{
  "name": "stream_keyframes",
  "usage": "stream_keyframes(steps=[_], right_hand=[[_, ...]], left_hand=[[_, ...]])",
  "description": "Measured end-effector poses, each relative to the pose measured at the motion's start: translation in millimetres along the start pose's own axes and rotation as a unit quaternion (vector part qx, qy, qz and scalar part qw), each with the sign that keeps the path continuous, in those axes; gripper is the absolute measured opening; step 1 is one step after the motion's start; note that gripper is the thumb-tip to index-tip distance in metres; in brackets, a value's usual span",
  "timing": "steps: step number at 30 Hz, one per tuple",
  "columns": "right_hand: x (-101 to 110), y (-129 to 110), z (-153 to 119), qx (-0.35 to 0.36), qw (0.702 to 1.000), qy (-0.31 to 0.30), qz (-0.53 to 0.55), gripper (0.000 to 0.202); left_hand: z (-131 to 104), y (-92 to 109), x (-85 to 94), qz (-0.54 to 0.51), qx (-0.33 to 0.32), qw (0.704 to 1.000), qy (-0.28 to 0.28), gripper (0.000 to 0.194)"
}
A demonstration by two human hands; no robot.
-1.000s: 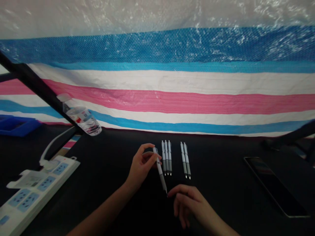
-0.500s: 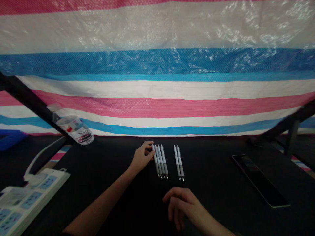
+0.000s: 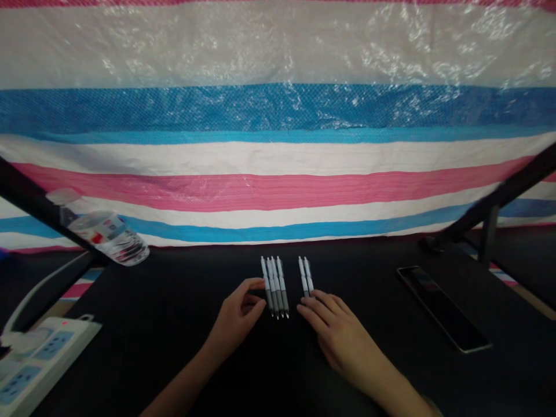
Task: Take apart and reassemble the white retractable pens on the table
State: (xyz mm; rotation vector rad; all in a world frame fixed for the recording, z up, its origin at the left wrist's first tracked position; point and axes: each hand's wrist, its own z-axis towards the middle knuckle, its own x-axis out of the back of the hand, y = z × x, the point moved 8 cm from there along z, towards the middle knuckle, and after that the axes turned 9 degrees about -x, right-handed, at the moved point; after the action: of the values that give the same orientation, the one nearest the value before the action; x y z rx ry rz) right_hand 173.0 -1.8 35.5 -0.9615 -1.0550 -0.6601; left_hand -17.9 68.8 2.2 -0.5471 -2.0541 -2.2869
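Several white and grey pens (image 3: 274, 286) lie side by side on the black table (image 3: 208, 260), tips toward me. Right of them, across a gap, two similar pens (image 3: 305, 275) lie together. Beside the left edge of the larger group is my left hand (image 3: 241, 310), its thumb and index finger apart and holding nothing. My right hand (image 3: 336, 324) rests over the lower part of the two pens, fingers extended and covering their tips; nothing is gripped in it.
A black phone (image 3: 443, 308) lies at the right. At the left are a white power strip (image 3: 41, 359) with a cable and a tilted clear bottle (image 3: 113, 237). Dark metal bars (image 3: 499, 194) slant at both sides. Behind hangs a striped plastic sheet (image 3: 278, 191).
My right hand has moved up and forward onto the two pens. My left hand has come down slightly from the top of the larger group. The view has shifted a little to the right.
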Motion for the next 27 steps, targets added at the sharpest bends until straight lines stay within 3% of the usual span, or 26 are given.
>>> stream_keyframes(steps=[4, 9, 13, 18, 23, 27], right_hand=[[-14, 0, 0, 0.052, 0.991, 0.044, -0.119, 0.039], [-19, -8, 4, 0.09, 0.985, 0.056, -0.133, 0.017], [-12, -15, 4, 0.112, 0.985, 0.056, -0.117, 0.007], [14, -21, -2, 0.127, 0.984, 0.12, -0.029, 0.018], [44, -1, -15, 0.028, 0.955, 0.251, 0.157, 0.02], [46, 38, -35, -0.158, 0.875, 0.341, 0.306, 0.012]], left_hand=[[-21, 14, -14.1, -0.005, -0.023, 1.0, -0.002, 0.025], [-34, 21, -21.0, 0.007, -0.078, 0.997, 0.028, 0.02], [-39, 20, -22.3, 0.013, -0.099, 0.994, 0.034, 0.02], [-43, 22, -18.8, 0.013, -0.101, 0.994, 0.048, 0.019], [-46, 24, -11.3, -0.009, -0.084, 0.993, 0.084, 0.015], [-49, 22, -7.1, -0.041, -0.052, 0.992, 0.11, 0.014]])
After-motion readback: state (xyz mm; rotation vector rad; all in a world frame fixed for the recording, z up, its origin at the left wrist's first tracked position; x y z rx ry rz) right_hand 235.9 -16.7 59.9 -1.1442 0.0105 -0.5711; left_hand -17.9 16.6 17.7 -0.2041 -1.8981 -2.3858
